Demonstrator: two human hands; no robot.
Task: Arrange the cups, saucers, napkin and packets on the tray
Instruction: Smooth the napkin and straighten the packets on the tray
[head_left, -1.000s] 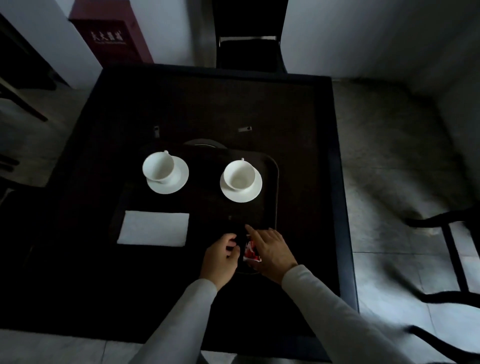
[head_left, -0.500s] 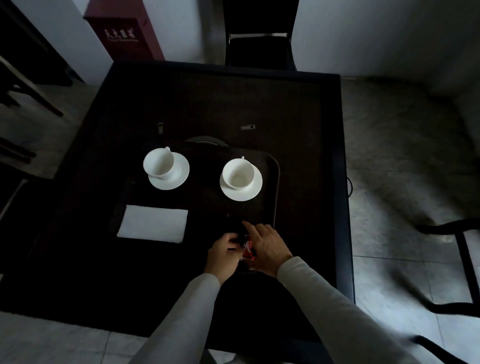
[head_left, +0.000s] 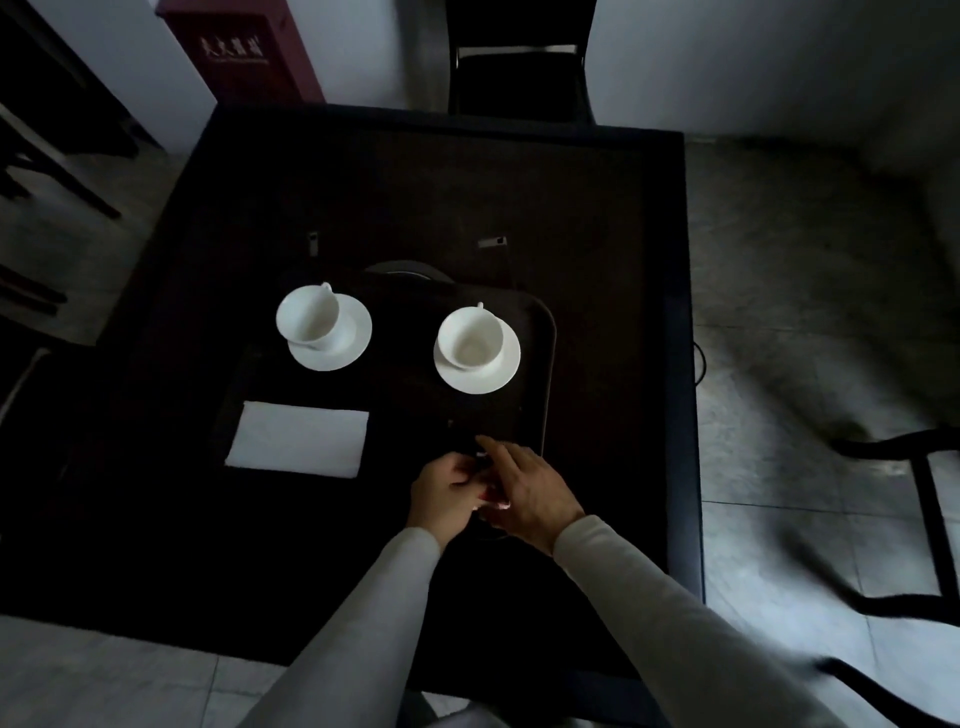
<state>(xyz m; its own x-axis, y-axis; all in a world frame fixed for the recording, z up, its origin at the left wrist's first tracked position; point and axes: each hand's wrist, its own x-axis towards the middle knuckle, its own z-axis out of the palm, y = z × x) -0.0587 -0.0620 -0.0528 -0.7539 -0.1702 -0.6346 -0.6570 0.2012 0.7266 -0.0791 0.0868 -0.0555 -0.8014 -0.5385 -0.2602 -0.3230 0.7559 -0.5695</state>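
Observation:
A dark tray (head_left: 546, 332) lies on a dark table. Two white cups stand on white saucers: the left cup (head_left: 307, 318) on its saucer (head_left: 350, 345) at the tray's far left, the right cup (head_left: 470, 338) on its saucer (head_left: 506, 366) at the far right. A folded white napkin (head_left: 298, 439) lies at the tray's near left. My left hand (head_left: 444, 493) and my right hand (head_left: 530, 491) meet at the tray's near right corner, fingers closed around small red and white packets (head_left: 493, 503), which are mostly hidden between them.
The dark table (head_left: 597, 218) has a raised rim. A dark round object (head_left: 400, 270) sits just behind the tray, with two small metal pieces farther back. A black chair (head_left: 519, 67) stands at the far side; another chair (head_left: 914, 519) is on the right.
My two hands have closed in on each other over the packets, which now show less than before. Cups, saucers and napkin have not moved.

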